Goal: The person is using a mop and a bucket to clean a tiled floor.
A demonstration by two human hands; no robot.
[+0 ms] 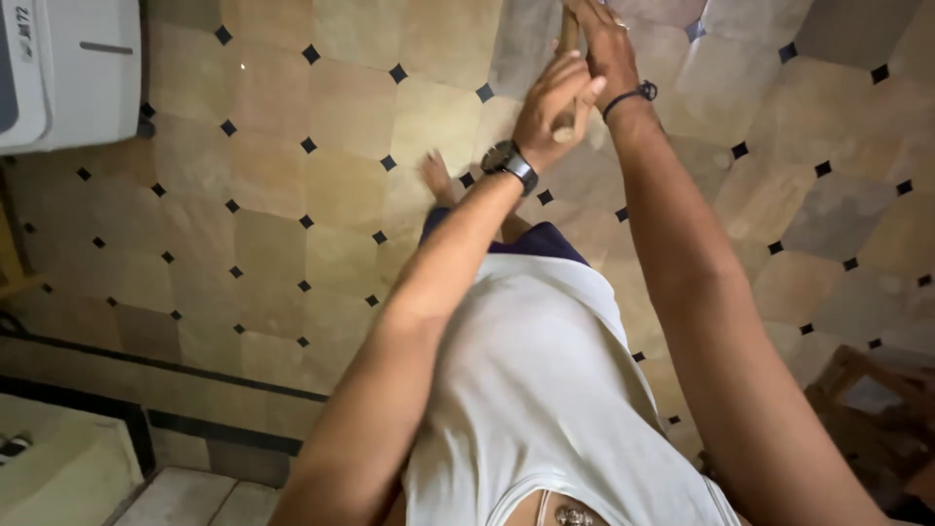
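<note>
Both arms stretch out over the tiled floor (pixel 273 195); left hand (pixel 550 102) and right hand (pixel 604 49) wrapped tight around a wooden handle (pixel 568 34), mid-stroke; next push needs firm grip.

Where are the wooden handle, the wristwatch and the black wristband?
wooden handle (pixel 567 34), head view, shaft above the hands.
wristwatch (pixel 504 159), head view, dial on the left wrist.
black wristband (pixel 631 95), head view, band on the right wrist.
</note>
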